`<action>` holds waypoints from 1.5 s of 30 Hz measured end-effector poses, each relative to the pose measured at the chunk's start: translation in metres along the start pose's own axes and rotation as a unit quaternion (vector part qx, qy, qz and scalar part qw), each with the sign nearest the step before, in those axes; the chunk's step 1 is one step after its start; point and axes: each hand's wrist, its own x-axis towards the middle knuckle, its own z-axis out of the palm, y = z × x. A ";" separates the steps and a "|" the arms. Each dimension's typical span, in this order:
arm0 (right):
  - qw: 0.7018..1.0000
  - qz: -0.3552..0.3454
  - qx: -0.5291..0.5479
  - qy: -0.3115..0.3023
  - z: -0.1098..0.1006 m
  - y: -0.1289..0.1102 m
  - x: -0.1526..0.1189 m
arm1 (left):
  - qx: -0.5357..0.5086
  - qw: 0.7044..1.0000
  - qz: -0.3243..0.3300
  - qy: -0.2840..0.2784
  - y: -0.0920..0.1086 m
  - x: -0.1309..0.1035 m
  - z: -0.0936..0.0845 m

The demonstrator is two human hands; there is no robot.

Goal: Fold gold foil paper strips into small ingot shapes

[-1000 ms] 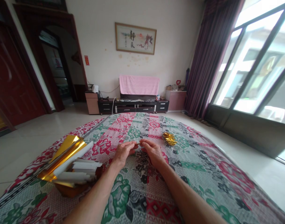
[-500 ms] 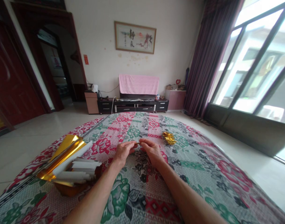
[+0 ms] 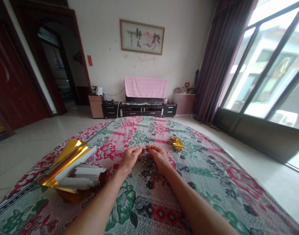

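My left hand and my right hand meet above the middle of the table, fingertips pinched close together. Between them runs a thin, dark gold strip, its ends covered by the fingers. Just beyond my right hand lies a crinkled bunch of shiny gold foil. To the left of my left forearm, several white-backed folded paper strips are piled in a gold container, beside a gold foil sheet that is partly rolled.
A flowered cloth covers the round table. Beyond it stand a low black cabinet and a screen draped with a pink cloth. Windows and a purple curtain are on the right, a doorway on the left.
The view has shifted slightly. My hands keep their pinch on the thin strip, which now lies a little straighter between the fingertips. The foil and paper have not moved.
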 end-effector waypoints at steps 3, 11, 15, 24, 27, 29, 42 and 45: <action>1.000 -0.004 0.000 -0.007 0.000 -0.001 0.000 | 0.065 0.997 0.037 -0.015 -0.002 0.002 -0.001; 1.000 -0.006 -0.010 -0.014 -0.001 -0.002 0.000 | 0.214 0.963 0.161 -0.039 -0.005 0.005 -0.005; 1.000 -0.005 0.004 -0.015 -0.002 -0.001 0.000 | 0.250 0.942 0.219 -0.044 -0.004 0.003 -0.005; 0.999 -0.006 -0.005 -0.033 -0.001 0.001 0.000 | 0.262 0.933 0.245 -0.030 -0.011 0.005 -0.004; 0.998 -0.040 -0.007 -0.040 0.001 0.003 0.000 | 0.246 0.942 0.228 -0.023 -0.013 0.006 -0.004; 0.997 -0.060 -0.018 -0.036 0.002 0.004 0.001 | 0.235 0.948 0.215 -0.017 -0.013 0.006 -0.003; 0.994 -0.073 -0.071 -0.025 0.004 0.006 0.002 | 0.207 0.969 0.137 0.018 -0.010 0.004 -0.001; 0.993 -0.058 -0.095 -0.027 0.005 0.001 -0.001 | 0.182 0.976 0.113 0.027 -0.011 0.004 0.000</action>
